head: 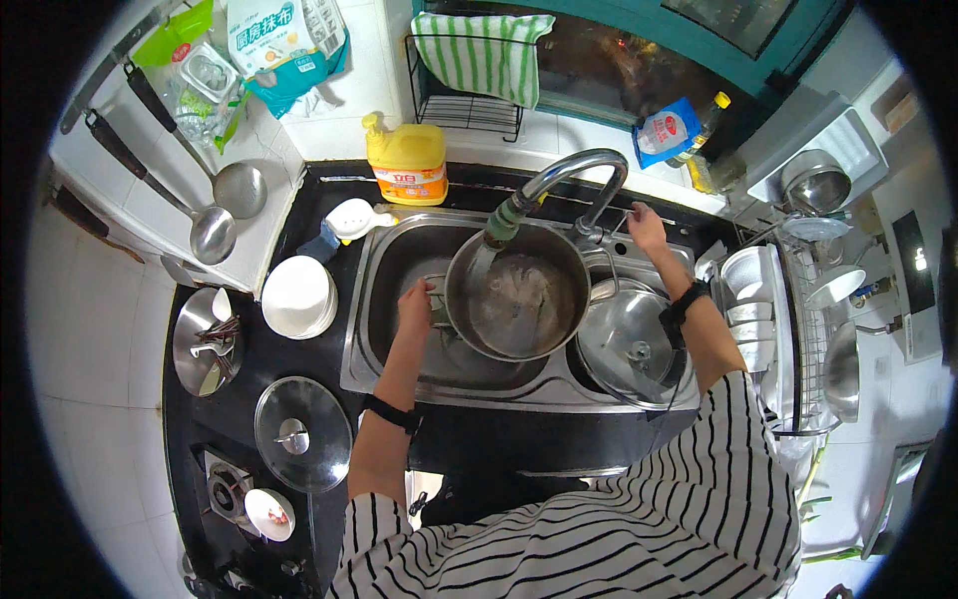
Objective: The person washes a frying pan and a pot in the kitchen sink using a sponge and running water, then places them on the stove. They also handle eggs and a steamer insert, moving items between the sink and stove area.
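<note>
A deep stainless steel pot [524, 352] is in the left basin of the double sink [389, 374], under the curved faucet [606, 161], with water running into it. My left hand [415, 305] grips the pot's left loop handle. At the faucet's right, my right hand [645, 224] is on the faucet's lever, its fingers partly closed. The pot's right handle stands free over the sink divider. In the right basin lies a glass lid [625, 329] with a steel rim, on top of other metal cookware.
White bowls [298, 297], a glass lid [302, 434], a steel bowl of utensils [187, 344] and a gas burner [224, 490] stand left. A yellow detergent jug [408, 161] is behind the sink. A dish rack [804, 359] stands right.
</note>
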Demonstrator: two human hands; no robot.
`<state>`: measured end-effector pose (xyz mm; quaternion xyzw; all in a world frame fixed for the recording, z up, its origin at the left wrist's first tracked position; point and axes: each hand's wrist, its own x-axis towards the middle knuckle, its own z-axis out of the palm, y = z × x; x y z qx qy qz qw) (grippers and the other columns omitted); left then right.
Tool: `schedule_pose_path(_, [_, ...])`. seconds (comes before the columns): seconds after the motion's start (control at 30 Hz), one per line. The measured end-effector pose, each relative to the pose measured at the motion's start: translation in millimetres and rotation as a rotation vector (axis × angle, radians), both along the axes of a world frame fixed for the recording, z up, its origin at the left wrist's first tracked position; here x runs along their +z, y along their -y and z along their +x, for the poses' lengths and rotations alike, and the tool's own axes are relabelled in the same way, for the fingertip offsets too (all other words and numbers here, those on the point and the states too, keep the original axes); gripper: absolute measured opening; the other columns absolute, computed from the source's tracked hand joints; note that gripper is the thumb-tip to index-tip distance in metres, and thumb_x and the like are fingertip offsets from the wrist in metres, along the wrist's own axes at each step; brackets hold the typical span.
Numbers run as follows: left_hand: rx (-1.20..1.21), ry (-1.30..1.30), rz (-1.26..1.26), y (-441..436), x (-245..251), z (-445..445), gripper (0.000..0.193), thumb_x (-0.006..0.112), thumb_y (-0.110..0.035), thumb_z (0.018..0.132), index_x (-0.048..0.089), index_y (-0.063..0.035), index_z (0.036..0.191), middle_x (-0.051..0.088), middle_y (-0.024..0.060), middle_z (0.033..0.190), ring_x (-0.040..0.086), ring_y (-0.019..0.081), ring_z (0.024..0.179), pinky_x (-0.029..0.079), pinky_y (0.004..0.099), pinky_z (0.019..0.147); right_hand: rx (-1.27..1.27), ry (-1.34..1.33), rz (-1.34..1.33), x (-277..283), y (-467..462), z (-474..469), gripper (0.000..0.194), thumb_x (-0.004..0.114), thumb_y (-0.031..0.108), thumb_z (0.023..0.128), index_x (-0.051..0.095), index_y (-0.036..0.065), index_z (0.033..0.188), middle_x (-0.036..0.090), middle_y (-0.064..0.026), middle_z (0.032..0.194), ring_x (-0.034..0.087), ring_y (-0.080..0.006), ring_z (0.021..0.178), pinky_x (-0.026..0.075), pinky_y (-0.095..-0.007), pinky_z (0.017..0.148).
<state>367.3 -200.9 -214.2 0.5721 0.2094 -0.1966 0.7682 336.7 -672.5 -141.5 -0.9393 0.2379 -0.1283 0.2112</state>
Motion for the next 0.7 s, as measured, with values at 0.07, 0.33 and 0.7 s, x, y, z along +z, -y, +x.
schedule_pose_path(0.07, [0.004, -0.012, -0.017, 0, 1, 0, 0.029, 0.054, -0.031, 0.087, 0.06, -0.0041, 0.078, 0.036, -0.0051, 0.053, 0.032, 0.0064, 0.045, 0.024, 0.0245, 0.043, -0.099, -0.056, 0.216, -16, 6, 12, 0.048, 0.056, 0.029, 0.079, 0.052, -0.002, 0.116, 0.059, -0.0211, 0.107, 0.058, -0.0311, 0.1, 0.045, -0.0365, 0.084])
schedule_pose_path(0.33, [-0.019, -0.023, 0.062, 1, -12, 7, 0.031, 0.052, -0.034, 0.088, 0.06, -0.0053, 0.082, 0.033, -0.0053, 0.051, 0.029, 0.0071, 0.043, 0.022, 0.0251, 0.04, 0.067, -0.021, 0.782, 8, -19, -15, 0.046, 0.051, 0.036, 0.088, 0.049, 0.006, 0.122, 0.063, -0.0085, 0.097, 0.059, -0.0164, 0.087, 0.045, -0.0323, 0.076])
schedule_pose_path(0.7, [0.018, -0.189, -0.153, -31, 43, -33, 0.024, 0.05, -0.033, 0.09, 0.058, -0.0102, 0.085, 0.029, -0.0081, 0.052, 0.023, 0.0041, 0.041, 0.018, 0.0215, 0.038, -0.067, -0.19, 1.359, 27, -100, -77, 0.027, 0.047, 0.023, 0.089, 0.055, 0.01, 0.11, 0.042, 0.0025, 0.063, 0.031, -0.0066, 0.047, 0.025, -0.0218, 0.043])
